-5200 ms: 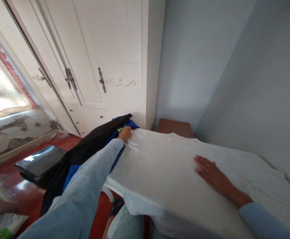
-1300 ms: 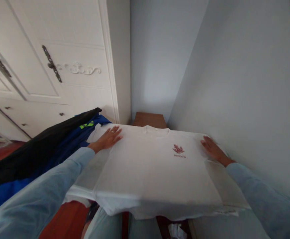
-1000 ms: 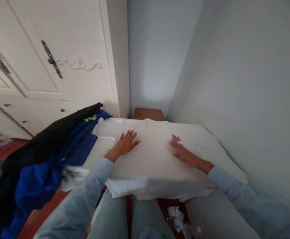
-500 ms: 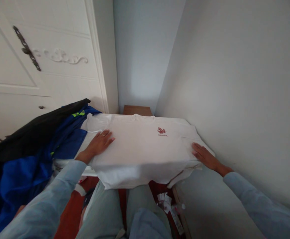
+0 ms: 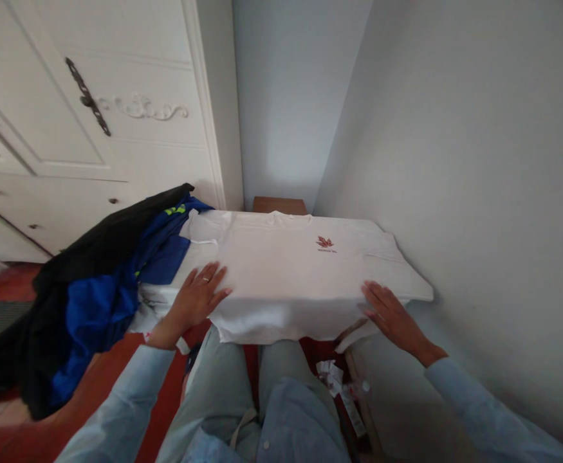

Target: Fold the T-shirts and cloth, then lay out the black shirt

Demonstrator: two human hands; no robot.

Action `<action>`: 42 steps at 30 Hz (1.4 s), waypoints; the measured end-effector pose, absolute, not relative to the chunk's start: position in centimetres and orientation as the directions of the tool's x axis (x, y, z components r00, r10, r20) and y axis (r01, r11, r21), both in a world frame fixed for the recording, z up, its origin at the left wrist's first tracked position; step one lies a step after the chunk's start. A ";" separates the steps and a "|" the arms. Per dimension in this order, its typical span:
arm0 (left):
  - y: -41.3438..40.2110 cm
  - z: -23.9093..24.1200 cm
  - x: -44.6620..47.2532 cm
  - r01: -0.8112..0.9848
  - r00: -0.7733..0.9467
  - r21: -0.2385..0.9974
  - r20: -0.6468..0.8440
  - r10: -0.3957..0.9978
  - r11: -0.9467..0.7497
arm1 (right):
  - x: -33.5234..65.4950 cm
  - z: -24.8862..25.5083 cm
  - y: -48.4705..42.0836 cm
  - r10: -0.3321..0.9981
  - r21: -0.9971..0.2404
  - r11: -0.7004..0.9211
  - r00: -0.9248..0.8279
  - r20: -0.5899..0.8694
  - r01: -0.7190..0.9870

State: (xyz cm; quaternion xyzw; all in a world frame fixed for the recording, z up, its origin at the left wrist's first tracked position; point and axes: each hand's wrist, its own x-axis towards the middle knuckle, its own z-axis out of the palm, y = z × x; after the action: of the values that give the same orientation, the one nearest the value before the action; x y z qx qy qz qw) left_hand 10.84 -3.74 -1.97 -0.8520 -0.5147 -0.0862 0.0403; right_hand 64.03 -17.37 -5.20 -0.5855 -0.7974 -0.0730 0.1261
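A white T-shirt (image 5: 286,270) with a small red leaf print (image 5: 324,242) lies spread flat on a narrow raised surface in front of me. My left hand (image 5: 197,301) rests palm down on the shirt's near left corner, fingers stretched out, a ring on one finger. Flat on the near right corner lies my right hand (image 5: 390,316), its fingers also stretched out. Neither hand holds anything. The shirt's hem hangs over the near edge above my legs.
A heap of blue and black clothes (image 5: 98,289) hangs off the left side down to the red floor. A white wardrobe (image 5: 92,109) stands at the left, a grey wall (image 5: 479,161) close on the right. A brown wooden stand (image 5: 280,205) sits behind the shirt. Scraps of litter (image 5: 339,386) lie on the floor.
Both hands have slid over the shirt toward me, from its shoulders and middle down to the near corners. Five seconds ago the shirt lay print side down.
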 end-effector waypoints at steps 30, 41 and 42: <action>-4.5 -2.0 11.0 0.808 0.574 -0.082 0.332 0.749 -0.583 | 61.4 -3.1 -12.3 0.860 0.131 0.353 -0.376 0.345 0.927; -3.8 -2.0 13.8 0.760 0.632 -0.073 0.312 0.709 -0.646 | 53.3 -2.4 -7.7 0.835 -0.009 0.533 -0.524 0.168 0.846; -3.7 -2.0 13.2 0.758 0.634 -0.070 0.315 0.706 -0.649 | 54.7 -2.3 -7.4 0.845 -0.031 0.524 -0.515 0.144 0.851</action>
State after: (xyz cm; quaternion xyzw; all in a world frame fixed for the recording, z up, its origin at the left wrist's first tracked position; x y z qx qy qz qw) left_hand 13.23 -3.69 -1.98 -0.8985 -0.4074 -0.1307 0.0982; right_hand 54.71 -7.40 -2.27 -0.4873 -0.8701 -0.0218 0.0707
